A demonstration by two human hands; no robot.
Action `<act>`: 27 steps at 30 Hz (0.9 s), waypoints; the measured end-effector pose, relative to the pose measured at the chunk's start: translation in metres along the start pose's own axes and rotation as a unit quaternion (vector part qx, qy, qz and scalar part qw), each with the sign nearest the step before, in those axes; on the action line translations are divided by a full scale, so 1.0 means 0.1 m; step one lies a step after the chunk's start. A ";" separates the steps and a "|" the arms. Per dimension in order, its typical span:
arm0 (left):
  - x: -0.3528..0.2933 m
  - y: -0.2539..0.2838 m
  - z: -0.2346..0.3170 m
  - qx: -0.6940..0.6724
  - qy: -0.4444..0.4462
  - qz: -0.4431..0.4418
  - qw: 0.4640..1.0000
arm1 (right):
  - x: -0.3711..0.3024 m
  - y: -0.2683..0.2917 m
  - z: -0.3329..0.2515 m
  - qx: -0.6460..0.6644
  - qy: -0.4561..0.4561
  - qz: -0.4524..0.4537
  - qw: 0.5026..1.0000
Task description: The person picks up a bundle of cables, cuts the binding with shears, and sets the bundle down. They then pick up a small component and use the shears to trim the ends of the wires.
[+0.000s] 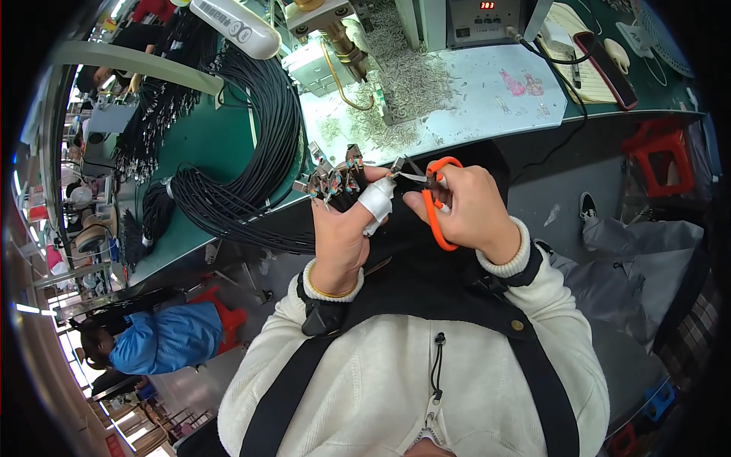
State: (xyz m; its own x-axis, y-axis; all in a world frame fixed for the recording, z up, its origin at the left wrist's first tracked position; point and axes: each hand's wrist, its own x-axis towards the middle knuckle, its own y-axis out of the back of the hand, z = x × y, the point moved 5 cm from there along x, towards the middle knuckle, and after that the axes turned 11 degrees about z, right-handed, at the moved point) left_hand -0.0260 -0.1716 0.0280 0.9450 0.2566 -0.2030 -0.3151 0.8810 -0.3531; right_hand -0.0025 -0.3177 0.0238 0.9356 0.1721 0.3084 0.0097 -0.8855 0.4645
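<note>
My left hand (339,242) is closed around a bunch of black cables whose ends fan out above the fingers. Small metal connectors (333,181) with coloured wires tip those ends. White tape (377,202) wraps the thumb, which pinches one cable end apart from the others. In my right hand (478,212) are scissors (431,217) with orange handles, my fingers through the loops. Their blades (412,177) reach left to the pinched connector (397,164); whether they touch the wires is too small to tell.
A big coil of black cables (282,126) lies left on the green bench. Metal scraps (415,84) cover the white board under a bench machine (339,46). Back right are a control box (485,23), a phone (607,68) and a notebook (582,57). A person in blue (167,337) sits lower left.
</note>
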 end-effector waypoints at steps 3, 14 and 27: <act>0.00 0.00 -0.01 0.001 -0.005 0.004 1.000 | -0.01 -0.03 -0.01 -0.007 0.001 0.000 1.000; 0.01 0.02 0.02 0.042 -0.068 0.033 0.996 | -0.02 -0.07 -0.01 -0.053 0.036 0.032 0.997; 0.18 0.07 0.00 0.097 0.006 0.016 0.995 | -0.08 -0.17 0.20 -0.034 -0.020 -0.047 0.998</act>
State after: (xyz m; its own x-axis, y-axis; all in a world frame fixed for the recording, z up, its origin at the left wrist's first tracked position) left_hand -0.0112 -0.1610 0.0223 0.9332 0.2824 -0.2223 -0.3212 0.9329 -0.1630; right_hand -0.0028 -0.3123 -0.0028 0.9449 0.2342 0.2289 0.0750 -0.8352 0.5448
